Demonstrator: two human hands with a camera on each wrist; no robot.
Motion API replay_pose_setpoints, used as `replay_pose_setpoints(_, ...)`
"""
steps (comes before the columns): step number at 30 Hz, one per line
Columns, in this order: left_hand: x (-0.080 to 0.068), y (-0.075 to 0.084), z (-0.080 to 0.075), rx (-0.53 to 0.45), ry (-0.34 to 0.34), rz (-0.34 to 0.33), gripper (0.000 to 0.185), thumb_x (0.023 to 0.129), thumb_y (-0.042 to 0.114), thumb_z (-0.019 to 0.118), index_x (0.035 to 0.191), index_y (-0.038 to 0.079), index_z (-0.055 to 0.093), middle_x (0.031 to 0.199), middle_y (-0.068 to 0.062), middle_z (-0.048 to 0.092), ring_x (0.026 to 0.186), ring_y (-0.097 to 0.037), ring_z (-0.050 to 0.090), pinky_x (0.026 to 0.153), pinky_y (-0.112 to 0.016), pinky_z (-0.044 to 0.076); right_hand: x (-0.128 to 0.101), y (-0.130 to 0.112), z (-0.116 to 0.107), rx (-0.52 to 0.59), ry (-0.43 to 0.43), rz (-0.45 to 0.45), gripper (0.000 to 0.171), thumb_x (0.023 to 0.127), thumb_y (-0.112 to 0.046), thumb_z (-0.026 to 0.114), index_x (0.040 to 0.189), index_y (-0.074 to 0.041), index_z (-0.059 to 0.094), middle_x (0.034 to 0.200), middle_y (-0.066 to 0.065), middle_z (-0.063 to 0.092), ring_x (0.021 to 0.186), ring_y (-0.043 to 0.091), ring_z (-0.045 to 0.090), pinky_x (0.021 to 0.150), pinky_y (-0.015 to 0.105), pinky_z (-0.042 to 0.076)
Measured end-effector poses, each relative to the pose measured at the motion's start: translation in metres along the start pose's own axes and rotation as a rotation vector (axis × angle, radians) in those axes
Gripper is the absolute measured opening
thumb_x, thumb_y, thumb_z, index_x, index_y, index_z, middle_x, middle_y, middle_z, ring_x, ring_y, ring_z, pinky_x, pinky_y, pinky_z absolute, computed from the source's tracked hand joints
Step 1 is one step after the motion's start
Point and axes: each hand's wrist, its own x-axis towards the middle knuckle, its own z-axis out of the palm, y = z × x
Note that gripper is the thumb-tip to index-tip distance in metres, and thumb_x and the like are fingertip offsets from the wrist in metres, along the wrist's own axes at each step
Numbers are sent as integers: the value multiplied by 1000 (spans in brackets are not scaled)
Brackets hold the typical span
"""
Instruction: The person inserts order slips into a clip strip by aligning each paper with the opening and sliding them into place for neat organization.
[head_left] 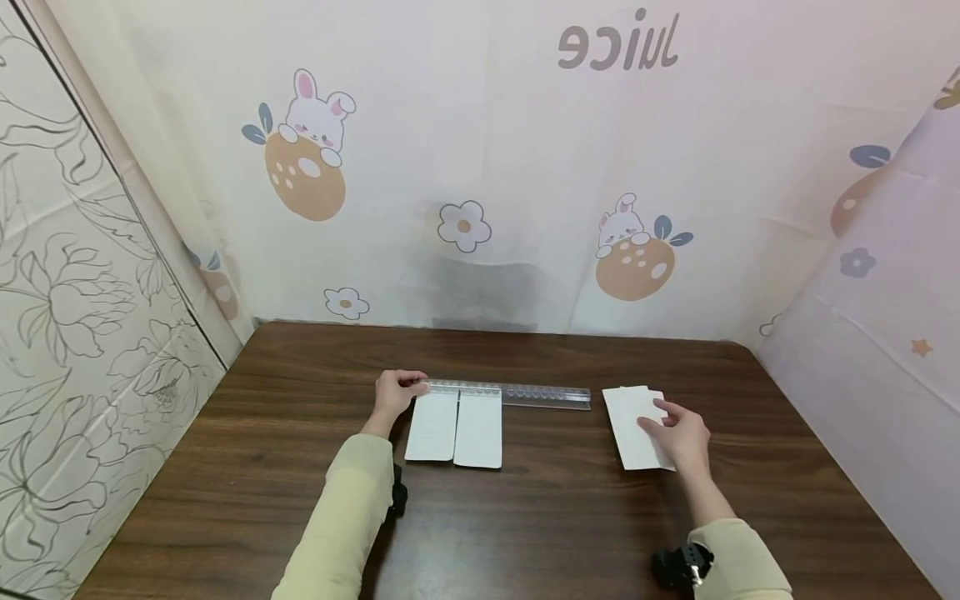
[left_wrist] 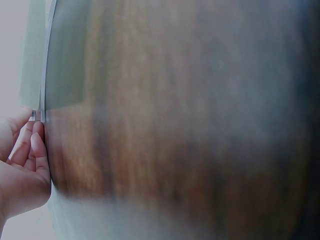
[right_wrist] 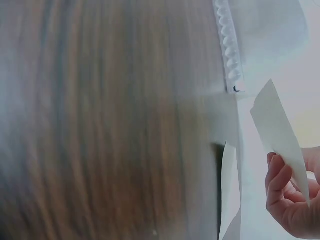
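Observation:
A clear plastic strip with a row of rounded bumps lies across the table. Its left end is pinched by my left hand, thumb and fingertips at the corner. Two white cards sit side by side, their top edges overlapping the strip in the head view; the left one has faint lines. To the right, my right hand pinches a white card by its side, tilted up in the right wrist view. Beneath it another white card lies on the table.
The brown wood-grain table ends at a printed curtain behind. A panel with flower line drawings stands along the left side. A black wrist device shows at my right sleeve.

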Motion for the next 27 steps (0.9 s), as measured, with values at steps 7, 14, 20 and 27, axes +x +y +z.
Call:
replay_pose_setpoints(7,1,-2,1,-1,0,1,11,77,8,69,86,2,71,78,-8,64,69,-18,52,60,-30,42,-6,-1,4,23,-8,7,48,79,-20,67,118,5,54,101,29,55,93,34,50,69,36,39)
replay_pose_setpoints(14,2,-1,1,-9,6,-20,11,77,9,69,86,3,71,80,-8,64,70,-18,53,61,-29,42,-12,-3,9,58,-43,34,50,79,-24,67,118,5,54,106,30,53,96,36,50,71,38,41)
replay_pose_setpoints(20,2,-1,0,2,12,-21,12,77,9,69,87,3,71,80,-7,64,72,-19,53,61,-29,42,-16,-7,16,90,-57,49,49,79,-22,67,117,5,54,105,29,53,92,33,50,66,31,40)
replay_pose_setpoints(27,2,-1,0,3,14,-16,12,76,9,70,86,3,71,81,-8,64,73,-19,54,62,-29,42,-20,-12,23,127,-91,108,51,78,-24,68,119,3,54,108,26,51,95,32,49,67,31,41)
